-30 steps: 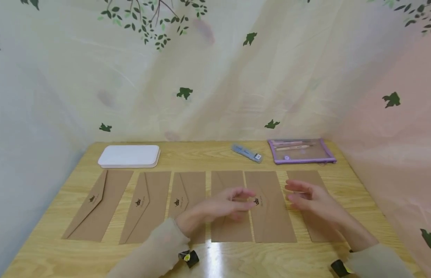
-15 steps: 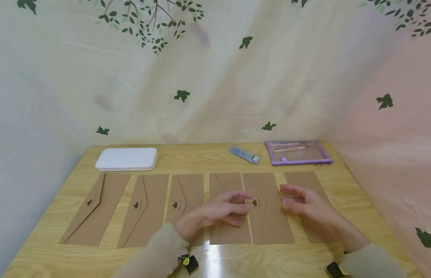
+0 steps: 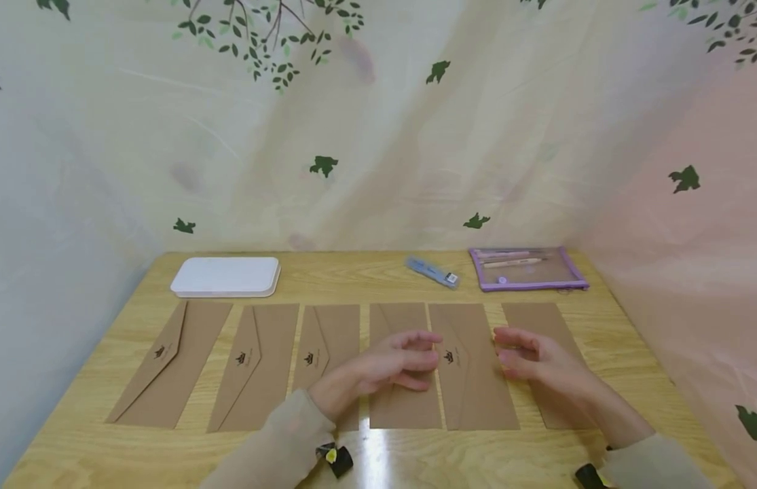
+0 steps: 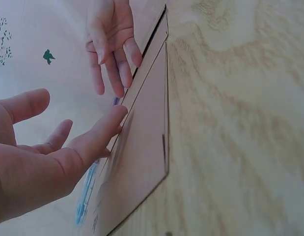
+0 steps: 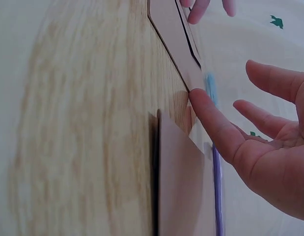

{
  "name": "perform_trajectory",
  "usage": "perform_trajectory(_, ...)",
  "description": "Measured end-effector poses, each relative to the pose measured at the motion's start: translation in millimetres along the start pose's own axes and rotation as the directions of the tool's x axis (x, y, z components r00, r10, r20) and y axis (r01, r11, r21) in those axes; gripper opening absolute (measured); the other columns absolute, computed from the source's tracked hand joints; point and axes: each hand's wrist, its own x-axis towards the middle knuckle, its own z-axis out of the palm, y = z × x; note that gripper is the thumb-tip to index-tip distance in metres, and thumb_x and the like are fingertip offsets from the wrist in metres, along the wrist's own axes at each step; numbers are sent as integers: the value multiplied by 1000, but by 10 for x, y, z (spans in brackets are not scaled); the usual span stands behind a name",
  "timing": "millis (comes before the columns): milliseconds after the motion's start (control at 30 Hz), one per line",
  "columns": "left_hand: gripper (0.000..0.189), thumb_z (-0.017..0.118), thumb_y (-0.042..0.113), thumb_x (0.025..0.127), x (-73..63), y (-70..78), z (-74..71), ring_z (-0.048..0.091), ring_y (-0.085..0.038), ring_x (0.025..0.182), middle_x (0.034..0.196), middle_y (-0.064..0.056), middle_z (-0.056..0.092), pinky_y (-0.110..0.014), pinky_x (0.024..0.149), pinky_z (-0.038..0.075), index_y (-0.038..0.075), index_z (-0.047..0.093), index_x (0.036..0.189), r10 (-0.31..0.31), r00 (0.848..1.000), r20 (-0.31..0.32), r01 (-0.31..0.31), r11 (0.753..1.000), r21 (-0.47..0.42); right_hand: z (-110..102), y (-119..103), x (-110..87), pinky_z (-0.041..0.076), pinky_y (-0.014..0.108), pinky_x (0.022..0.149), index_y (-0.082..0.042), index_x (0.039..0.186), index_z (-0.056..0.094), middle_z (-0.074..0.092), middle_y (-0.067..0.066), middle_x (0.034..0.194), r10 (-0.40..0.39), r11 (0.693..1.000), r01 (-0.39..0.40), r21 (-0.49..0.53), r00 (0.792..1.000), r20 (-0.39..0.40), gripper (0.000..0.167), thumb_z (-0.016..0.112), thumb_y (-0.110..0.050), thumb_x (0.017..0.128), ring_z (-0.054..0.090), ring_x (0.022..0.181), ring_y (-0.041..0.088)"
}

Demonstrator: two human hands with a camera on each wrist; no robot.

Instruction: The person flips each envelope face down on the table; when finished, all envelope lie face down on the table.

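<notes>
Several brown paper envelopes lie in a row across the wooden table, most with a pointed flap and a small black crown print. My left hand (image 3: 399,363) hovers over the fourth envelope (image 3: 405,411) from the left, fingers loosely bent and holding nothing. The fifth envelope (image 3: 476,401), its crown print showing, lies between the two hands. My right hand (image 3: 543,360) is held above the left side of the rightmost envelope (image 3: 537,314), its fingers relaxed with nothing in them. In the left wrist view, the left hand (image 4: 58,157) and right hand (image 4: 112,44) face each other, apart.
Behind the row, a white flat case (image 3: 225,276) sits at left. A small blue packet (image 3: 432,272) and a clear pouch with purple edging (image 3: 533,285), holding pens, lie at right. Patterned fabric (image 3: 378,136) hangs behind the wooden table (image 3: 329,275).
Both hands shift slightly and stay above the envelopes, the right one moving a little left. The head view tilts a little. The envelopes and other objects stay in place.
</notes>
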Motion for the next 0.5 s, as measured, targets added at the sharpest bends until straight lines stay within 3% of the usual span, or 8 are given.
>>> perform_trajectory(133, 54, 60, 9, 100, 30, -5, -15, 51, -41, 130, 150, -25, 41, -52, 96, 54, -1, 41, 150, -2, 1000, -8, 2, 999, -50, 5, -3, 2, 57, 36, 93, 20, 147, 29, 33, 41, 150, 3, 1000, -3, 19, 1000, 13, 67, 65, -9, 99, 58, 121, 18)
perform_trajectory(500, 53, 60, 14, 102, 110, 5, -32, 53, -41, 128, 138, -26, 51, -56, 95, 54, -1, 41, 149, -35, 999, -34, 30, 989, -148, -3, 20, 12, 56, 34, 94, 19, 148, 28, 32, 40, 151, 32, 998, -33, 45, 999, 15, 68, 65, -10, 99, 59, 119, 14)
